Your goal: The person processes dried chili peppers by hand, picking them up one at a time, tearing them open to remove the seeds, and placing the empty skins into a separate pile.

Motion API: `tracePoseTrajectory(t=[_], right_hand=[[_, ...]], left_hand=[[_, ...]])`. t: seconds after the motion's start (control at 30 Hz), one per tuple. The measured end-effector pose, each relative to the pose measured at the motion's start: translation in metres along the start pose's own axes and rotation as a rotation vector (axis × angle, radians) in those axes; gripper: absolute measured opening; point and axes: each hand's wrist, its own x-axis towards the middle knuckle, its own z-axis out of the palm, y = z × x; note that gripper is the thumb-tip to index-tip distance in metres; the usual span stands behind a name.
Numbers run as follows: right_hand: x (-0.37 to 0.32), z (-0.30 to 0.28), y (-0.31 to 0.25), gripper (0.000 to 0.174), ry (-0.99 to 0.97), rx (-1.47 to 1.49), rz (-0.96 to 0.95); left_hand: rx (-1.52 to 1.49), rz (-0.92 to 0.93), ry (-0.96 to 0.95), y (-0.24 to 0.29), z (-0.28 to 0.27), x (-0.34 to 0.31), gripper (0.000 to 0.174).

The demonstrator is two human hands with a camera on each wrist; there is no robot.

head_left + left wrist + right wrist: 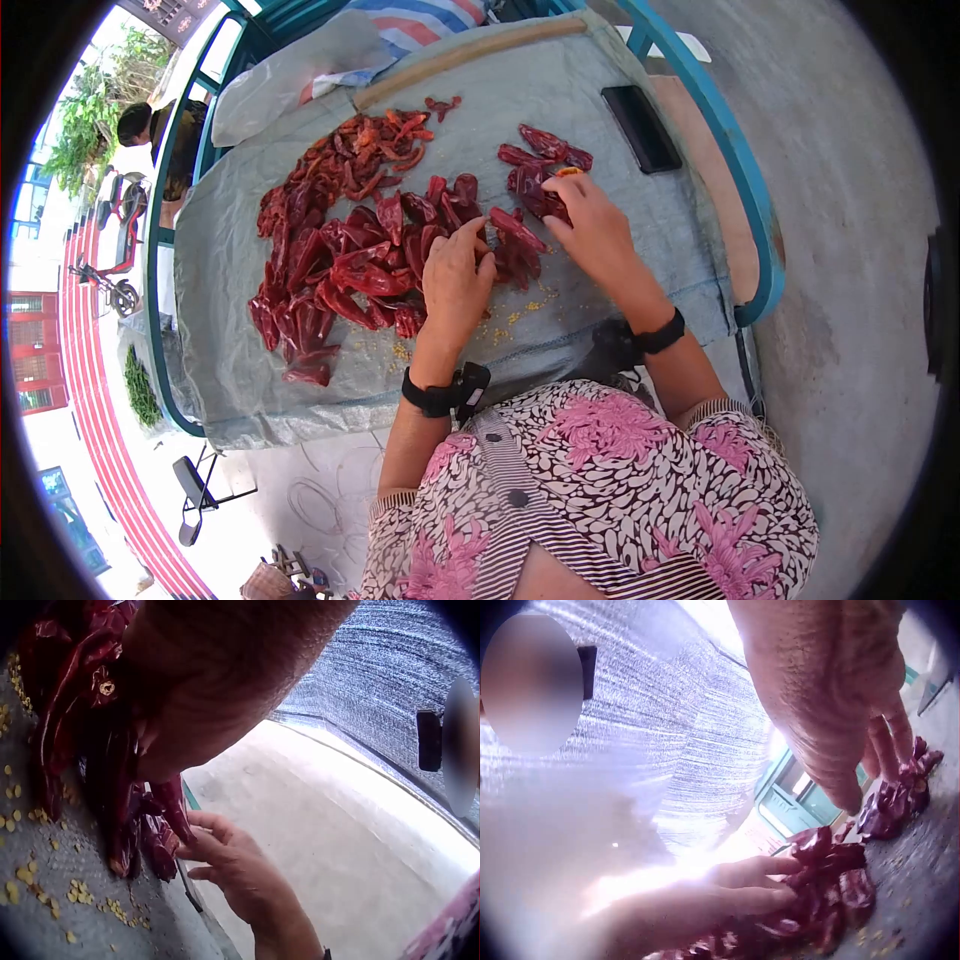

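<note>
Broadly, a grey woven sheet [640, 250] covers the blue-framed table [745, 190]. A wide heap of dried red chillies [340, 250] lies over its middle, and a smaller heap [545, 145] sits apart on the right, near a black phone [641, 128]. Between the heaps, the right hand [597, 228] pinches a dark chilli [540, 200] with thumb and curled fingers. The left hand [458, 280] has fingertips on a long chilli [517, 230]; whether it pinches or only touches I cannot tell. These pods look light, papery and brittle, best taken near the stem. Loose yellow seeds [510, 320] dot the sheet. No writing is legible.

Head camera looks down; close wrist views share the chillies [60, 742].
</note>
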Motion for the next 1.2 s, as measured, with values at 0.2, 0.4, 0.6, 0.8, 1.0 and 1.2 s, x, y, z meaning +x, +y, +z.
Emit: tracePoseTrajectory(t=[0.2,0.4,0.6,0.8,1.0,1.2], right_hand=[[0.008,0.015,0.016,0.043,-0.151,-0.253,-0.023],[0.005,0.034,0.020,0.032,-0.078,-0.213,0.113],[0.018,0.038,0.004,0.027,-0.103,-0.254,0.170],[0.012,0.029,-0.010,0.027,-0.144,0.080,0.025],[0.003,0.017,-0.015,0.022,-0.319,0.252,-0.078],[-0.004,0.006,0.002,0.021,-0.244,0.272,0.069]], left_hand=[[-0.012,-0.004,0.055,-0.001,0.004,0.000,0.047],[-0.014,-0.064,0.040,-0.009,0.009,-0.002,0.043],[-0.003,-0.043,0.049,-0.007,0.008,-0.002,0.040],[-0.143,-0.171,0.101,0.003,0.006,0.001,0.050],[-0.173,-0.245,0.073,-0.002,0.003,0.002,0.041],[-0.322,-0.320,0.103,-0.001,-0.002,0.002,0.026]])
